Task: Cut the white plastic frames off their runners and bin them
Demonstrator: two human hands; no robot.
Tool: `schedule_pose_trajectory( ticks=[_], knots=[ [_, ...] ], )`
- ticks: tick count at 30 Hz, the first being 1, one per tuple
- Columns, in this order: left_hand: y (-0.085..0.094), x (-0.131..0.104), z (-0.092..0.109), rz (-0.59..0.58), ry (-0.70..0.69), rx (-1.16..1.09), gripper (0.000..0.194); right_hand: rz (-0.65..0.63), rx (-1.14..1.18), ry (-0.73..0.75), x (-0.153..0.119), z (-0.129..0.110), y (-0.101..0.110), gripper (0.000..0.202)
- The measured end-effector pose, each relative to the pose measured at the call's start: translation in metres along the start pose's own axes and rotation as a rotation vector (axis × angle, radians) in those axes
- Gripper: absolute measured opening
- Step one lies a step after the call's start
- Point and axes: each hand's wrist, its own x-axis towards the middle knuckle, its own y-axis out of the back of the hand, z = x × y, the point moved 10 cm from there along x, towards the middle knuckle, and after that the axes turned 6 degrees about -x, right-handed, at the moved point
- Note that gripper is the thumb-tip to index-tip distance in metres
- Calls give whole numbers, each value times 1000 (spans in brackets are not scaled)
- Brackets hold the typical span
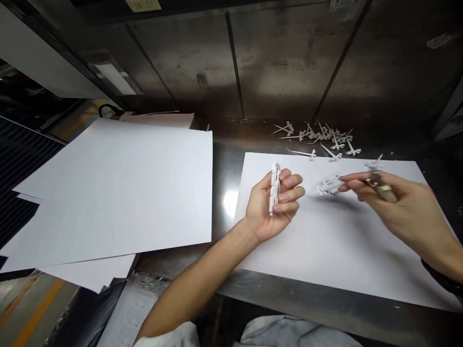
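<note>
Over paper point(289, 253), left hand point(265, 218) upturned, right hand point(401, 205) pinching

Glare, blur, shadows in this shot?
Head view: glare spot on the metal table, left of the sheet. Head view: right hand's white piece is blurred; the left hand's white strip looks sharper. Head view: soft shadows on the sheet near the right hand.
</note>
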Motion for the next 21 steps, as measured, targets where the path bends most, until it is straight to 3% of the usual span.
schedule_pose_trajectory(
  ticks=[4, 6, 9, 10, 12, 18, 21],
  knots=[
    [15, 9, 10, 135, -124, 80, 45, 69, 433, -170, -5, 9, 29, 22],
    [19, 13, 10, 156, -148, 125, 36, 28, 685, -284, -8, 15, 28, 17],
    [19, 17, 8, 125, -171, 214, 3, -56, 965, -473, -15, 23, 12, 12],
    [18, 18, 5, 104, -167, 244, 12, -90, 1046, -527, -17, 24, 4, 14],
    [19, 20, -3, 78, -125, 283, 26, -143, 1163, -594, -21, 25, -9, 19],
    [33, 17, -48, 67, 148, 417, 16, -276, 1267, -718, -32, 31, -44, 14],
    [30, 11, -66, 12, 259, 453, 21, -305, 1251, -747, -34, 34, -53, 12]
  ],
)
